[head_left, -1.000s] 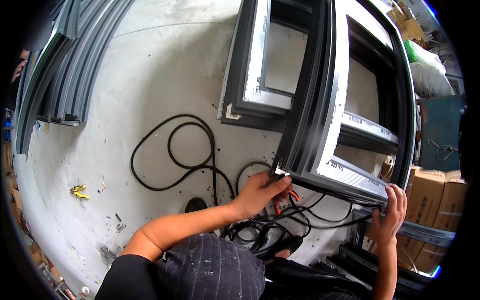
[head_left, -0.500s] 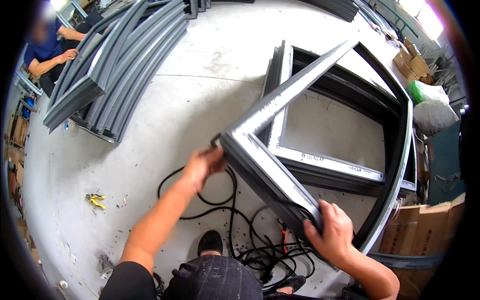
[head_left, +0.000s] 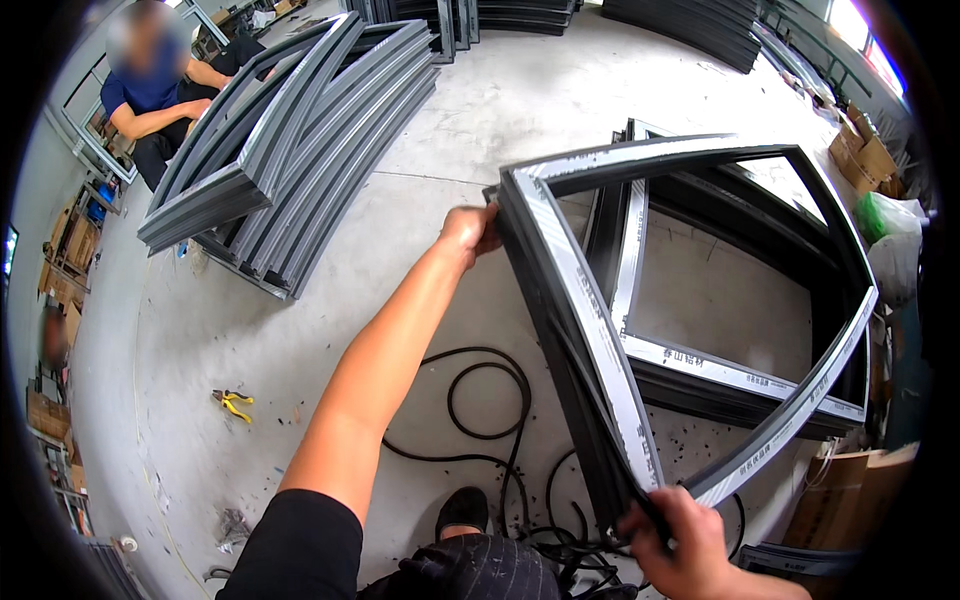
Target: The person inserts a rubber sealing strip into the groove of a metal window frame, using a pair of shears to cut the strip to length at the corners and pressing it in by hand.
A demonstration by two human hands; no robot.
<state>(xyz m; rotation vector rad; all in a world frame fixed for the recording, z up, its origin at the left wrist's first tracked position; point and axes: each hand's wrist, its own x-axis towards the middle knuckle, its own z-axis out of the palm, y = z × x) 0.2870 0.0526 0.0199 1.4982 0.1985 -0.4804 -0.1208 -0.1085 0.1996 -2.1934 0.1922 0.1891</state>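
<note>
A dark grey window frame (head_left: 590, 300) with white protective film on its faces is held tilted above a stack of similar frames (head_left: 700, 358). My left hand (head_left: 468, 232) grips its far left corner, fingers partly hidden behind the edge. At the near corner, my right hand (head_left: 690, 545) is closed round the frame. A loose thin black strip (head_left: 590, 390) runs along the frame's left side toward my right hand; whether the fingers also pinch it is unclear.
Black cable (head_left: 490, 370) lies coiled on the floor by my shoe (head_left: 462, 510). Yellow-handled pliers (head_left: 235, 402) lie left. Another person (head_left: 150, 85) sits behind a stack of grey frames (head_left: 330, 170). Cardboard boxes (head_left: 840, 500) and plastic bags (head_left: 895, 250) stand at the right.
The held frame has swung round, its left corner moving away from me and its near corner toward me. Both hands have moved with it, the left one farther out. The view has shifted too.
</note>
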